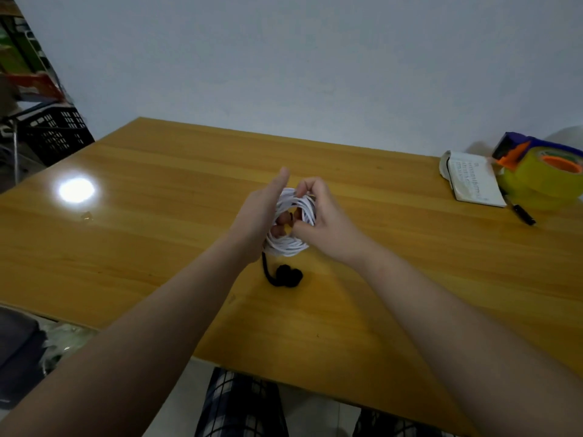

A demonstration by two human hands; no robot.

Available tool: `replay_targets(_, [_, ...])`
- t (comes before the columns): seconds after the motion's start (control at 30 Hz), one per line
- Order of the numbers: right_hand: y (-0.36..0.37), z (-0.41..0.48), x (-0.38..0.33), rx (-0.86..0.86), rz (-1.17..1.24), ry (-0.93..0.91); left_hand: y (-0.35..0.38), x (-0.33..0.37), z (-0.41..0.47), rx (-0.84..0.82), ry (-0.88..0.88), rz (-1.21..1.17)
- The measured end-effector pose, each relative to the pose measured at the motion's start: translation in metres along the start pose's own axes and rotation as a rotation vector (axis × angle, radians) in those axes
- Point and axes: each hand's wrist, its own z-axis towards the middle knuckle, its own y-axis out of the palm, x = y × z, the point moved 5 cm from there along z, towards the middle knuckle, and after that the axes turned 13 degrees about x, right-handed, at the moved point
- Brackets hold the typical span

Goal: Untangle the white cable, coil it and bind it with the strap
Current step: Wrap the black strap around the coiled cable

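Cable coiled, held just above table in both hands: left hand fingers hooked through the loop, right hand fingers pinching its right side; light, springy, turns likely to splay, so best gripped across all turns near the dangling black strap.

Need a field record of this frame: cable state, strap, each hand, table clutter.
white cable: coiled in loops, held between both hands
left hand: holds the coil, fingers through its middle, thumb straight
right hand: pinches the coil's right side
strap: black, hangs below the left hand, lower end bunched on the table; no wrap around the coil visible
table: wooden
clutter, right side: open notebook, tape dispenser, pen
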Motion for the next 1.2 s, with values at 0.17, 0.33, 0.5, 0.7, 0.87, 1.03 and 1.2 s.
replay_targets(0.17, [0.0,0.017,0.014,0.262,0.24,0.224,-0.03,-0.007,0.012,0.233,0.074,0.09])
replay_targets(0.33, [0.018,0.016,0.051,0.003,-0.42,0.093,-0.051,-0.01,0.02,0.322,0.08,-0.011])
replay_targets(0.5, [0.028,0.019,0.065,-0.09,-0.948,-0.041,-0.046,-0.022,0.018,0.293,0.038,0.019])
replay_targets(0.7, [-0.044,0.018,0.076,0.227,-0.968,0.124,-0.037,-0.031,0.014,0.159,-0.011,0.067])
replay_targets(0.87, [-0.085,-0.004,0.066,0.361,-1.196,0.066,-0.019,-0.03,0.011,0.122,0.012,0.074])
replay_targets(1.03, [-0.041,-0.03,0.044,-0.021,-0.523,-0.181,-0.007,-0.035,0.008,0.129,0.036,0.006])
replay_targets(1.2, [-0.034,-0.038,0.063,-0.138,-0.73,-0.2,-0.007,-0.035,0.001,0.059,0.051,0.027])
